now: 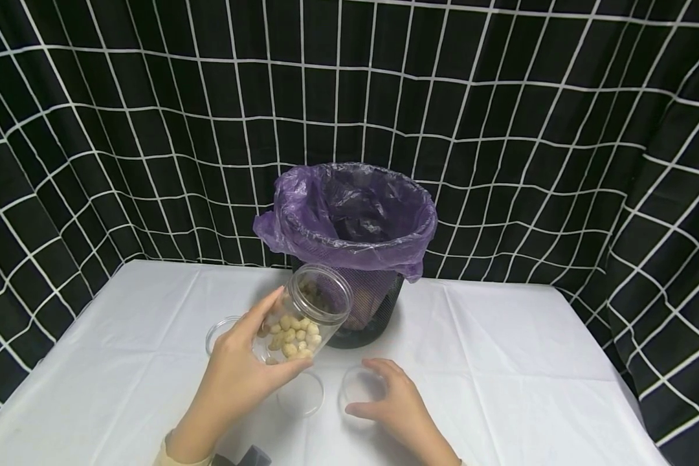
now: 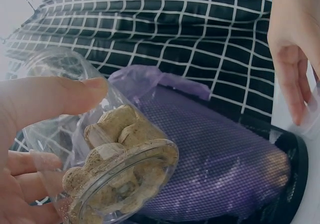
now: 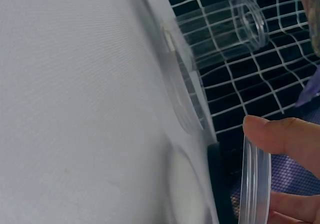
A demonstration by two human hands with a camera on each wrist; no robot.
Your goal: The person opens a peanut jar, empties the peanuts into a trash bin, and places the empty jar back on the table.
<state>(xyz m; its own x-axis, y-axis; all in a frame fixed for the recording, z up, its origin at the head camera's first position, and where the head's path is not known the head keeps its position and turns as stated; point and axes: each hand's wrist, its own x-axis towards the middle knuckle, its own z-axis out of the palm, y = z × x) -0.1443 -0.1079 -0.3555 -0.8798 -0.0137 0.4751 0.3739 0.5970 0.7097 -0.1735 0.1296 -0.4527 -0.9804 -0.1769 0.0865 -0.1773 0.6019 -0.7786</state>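
Left hand (image 1: pixel 239 369) is nearest the camera, raised, a beige cuff (image 1: pixel 171 455) at its wrist; right hand (image 1: pixel 399 404) is lower, to its right.

Largest to smallest:
- Black curtain (image 1: pixel 501 149) with a white grid, hanging behind and on both sides.
- White-covered tabletop (image 1: pixel 518 362); faint creases run toward its far edge.
- Black mesh wastebasket (image 1: pixel 387 317), upright near the tabletop's far edge, roughly midway between the two far corners. Purple bag liner (image 1: pixel 303 220) folded outward over its rim. Something tan shows through the mesh low down; cannot identify it.
- Clear jar, tilted, mouth uncovered and directed up and right, in front of the wastebasket in the head view. The clear jar (image 1: pixel 303 317) is off the tabletop: left thumb spans one side, left fingers curl round the other. Contact between mouth and wastebasket: cannot tell.
- Second clear jar (image 3: pixel 220 34), upright on the tabletop; the head view shows part of its rim behind the left hand.
- Held lid (image 3: pixel 257 184), clear, roughly level above the tabletop, its edge gripped between right thumb and fingers.
- Loose lid (image 1: pixel 301 393), clear, flat on the tabletop between the hands.
- Peanut-like pieces (image 1: pixel 294 336), tan, inside the tilted jar, settled toward base and lower wall.
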